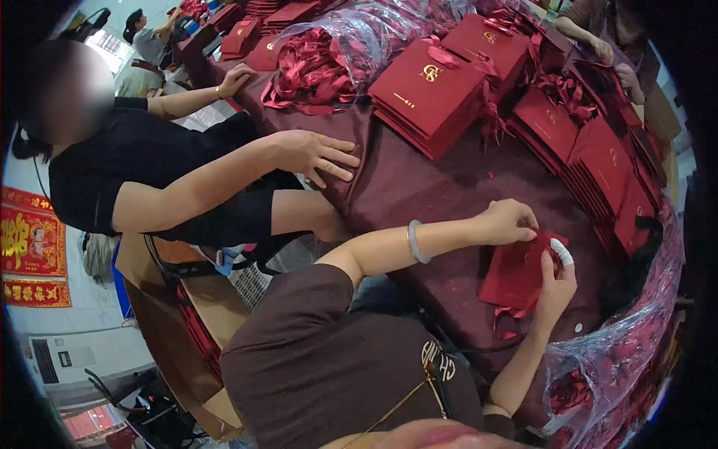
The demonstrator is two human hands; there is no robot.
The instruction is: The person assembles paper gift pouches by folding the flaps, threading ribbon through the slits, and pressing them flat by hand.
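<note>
A small dark red bag (505,278) lies on the maroon cloth of the table (419,187), between my two hands. My left hand (510,222), below a pale bracelet (417,242), pinches at the bag's upper edge; the exact spot under its fingertips is too small to tell. On the bag's right side, my right hand (557,283) grips the edge between thumb and fingers, one fingertip wrapped in white. A red ribbon loop (508,323) hangs from the bag's lower edge.
Stacked red bags (430,93) stand at the back, more (568,142) at the right. Red ribbons (314,71) are heaped back left; plastic-wrapped ribbons (598,374) lie front right. A co-worker in black (157,165) rests a hand on the table's left edge.
</note>
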